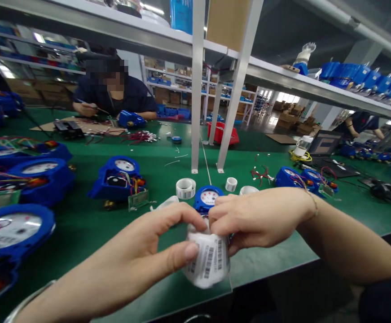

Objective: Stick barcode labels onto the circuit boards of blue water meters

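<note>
A white roll of barcode labels (208, 262) is held near the table's front edge, its printed side towards me. My left hand (148, 242) grips it, with the thumb on its face and the index finger curled over the top. My right hand (256, 217) is closed at the roll's upper right, the fingers bent down against it. What those fingertips pinch, if anything, is hidden. Just behind the hands is a blue meter (208, 197) with a white dial, partly covered by them. A label roll (186, 188) and a smaller roll (230, 184) stand beyond.
Blue meters with loose wires crowd the left, one (117, 179) standing apart. More meters (291, 177) sit at right, near a laptop (326, 148). Metal posts (197, 112) carry the overhead shelf (283, 76). A co-worker (114, 94) sits across the green table (161, 157).
</note>
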A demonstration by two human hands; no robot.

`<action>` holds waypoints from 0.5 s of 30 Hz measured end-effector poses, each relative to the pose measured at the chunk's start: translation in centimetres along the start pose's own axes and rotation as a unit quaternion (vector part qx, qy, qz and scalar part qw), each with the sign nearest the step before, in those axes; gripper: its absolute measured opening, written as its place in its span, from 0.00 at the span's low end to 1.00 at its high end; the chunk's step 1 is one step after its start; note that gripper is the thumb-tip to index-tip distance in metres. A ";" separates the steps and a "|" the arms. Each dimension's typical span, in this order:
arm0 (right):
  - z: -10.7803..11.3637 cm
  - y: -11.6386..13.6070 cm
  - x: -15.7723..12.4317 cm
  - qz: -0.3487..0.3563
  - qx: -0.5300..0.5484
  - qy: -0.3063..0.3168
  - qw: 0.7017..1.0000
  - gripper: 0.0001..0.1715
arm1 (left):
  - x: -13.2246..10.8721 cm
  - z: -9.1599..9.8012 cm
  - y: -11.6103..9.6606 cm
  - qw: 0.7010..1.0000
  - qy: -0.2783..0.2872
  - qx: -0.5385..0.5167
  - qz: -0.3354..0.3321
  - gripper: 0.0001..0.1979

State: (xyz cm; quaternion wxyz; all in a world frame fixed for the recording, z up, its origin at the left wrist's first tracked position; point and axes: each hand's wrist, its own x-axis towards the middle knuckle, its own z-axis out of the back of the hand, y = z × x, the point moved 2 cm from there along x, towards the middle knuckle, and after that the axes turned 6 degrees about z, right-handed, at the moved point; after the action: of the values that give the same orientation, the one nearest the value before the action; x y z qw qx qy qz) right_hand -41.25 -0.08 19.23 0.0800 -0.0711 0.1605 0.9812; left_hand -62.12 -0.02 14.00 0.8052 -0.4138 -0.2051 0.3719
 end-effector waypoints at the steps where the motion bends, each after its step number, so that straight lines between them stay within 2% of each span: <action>1: 0.2 0.0 0.4 0.013 -0.003 0.012 1.000 0.07 | -0.1 -0.2 -0.1 0.999 0.036 -0.010 -0.002 0.12; 3: 0.3 0.2 1.1 0.038 0.008 0.029 0.999 0.07 | -0.8 -0.9 0.2 0.997 0.072 -0.030 -0.002 0.05; 5: 0.3 0.3 1.6 0.050 0.037 0.008 0.998 0.08 | -2.0 -1.9 0.7 0.996 0.067 -0.059 0.005 0.06; 9: -0.5 0.6 2.0 0.001 0.132 -0.138 0.982 0.10 | -5.1 -4.0 1.9 0.986 -0.032 -0.162 0.036 0.12; 10: -0.9 0.6 2.1 -0.009 0.157 -0.158 0.975 0.09 | -5.8 -4.5 2.0 0.982 -0.058 -0.177 0.040 0.12; 13: -1.9 0.9 2.7 0.012 0.197 -0.152 0.969 0.07 | -7.3 -5.5 2.1 0.983 -0.095 -0.151 0.048 0.12; 15: -2.1 1.1 3.4 0.044 0.170 -0.143 0.974 0.08 | -7.7 -5.8 2.0 0.983 -0.113 -0.128 0.068 0.12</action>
State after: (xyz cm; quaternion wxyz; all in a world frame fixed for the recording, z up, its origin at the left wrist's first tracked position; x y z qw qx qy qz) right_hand -44.49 -1.37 17.00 0.0701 0.0919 0.3148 0.9421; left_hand -64.25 -8.16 8.86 0.6901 -0.4815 -0.3120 0.4411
